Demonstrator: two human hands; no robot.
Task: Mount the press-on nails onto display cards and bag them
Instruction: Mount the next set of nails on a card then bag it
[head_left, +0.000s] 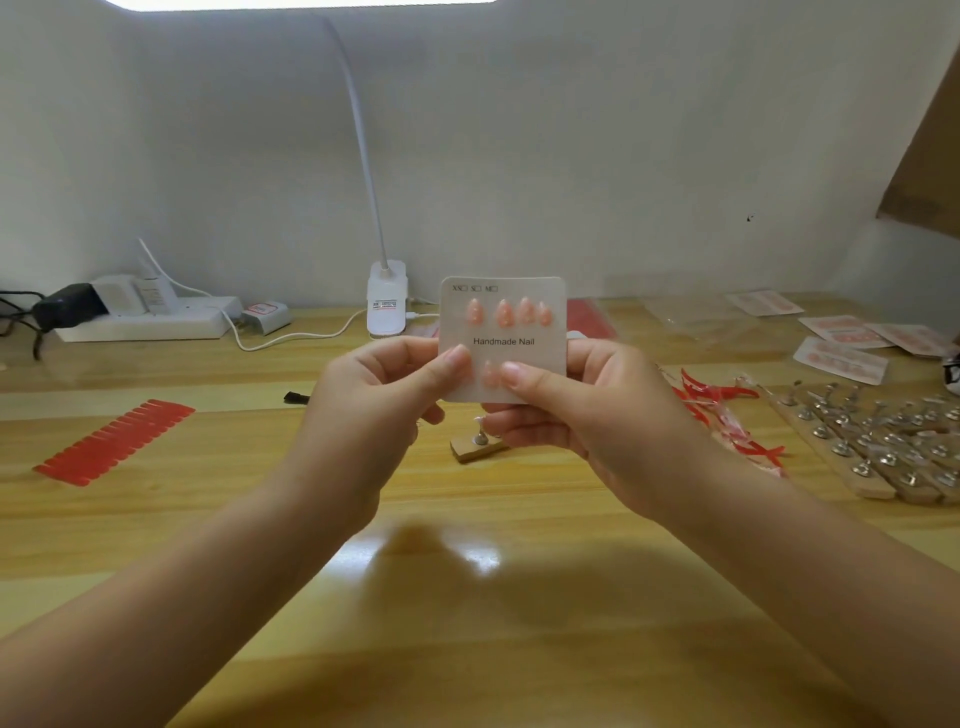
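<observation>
Glossy wood-grain table (156, 519), lamp glare at 6 o'clock. Wooden strips with metal studs (883, 447) at 3 o'clock, cut off by frame edge. Ridged red sheet (114, 441) at 9 o'clock. Left hand (374, 395) and right hand (587, 410) both pinch the card (504, 332), held upright above table centre. Card is white, rounded corners, prints "Handmade Nail". Four pink almond-shaped nails (506, 312) in top row; lower row mostly hidden by thumbs, one nail partly visible.

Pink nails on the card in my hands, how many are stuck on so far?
5: four in the top row of the display card, one pink nail below the text beside the right hand thumb, which may hide more.
</observation>
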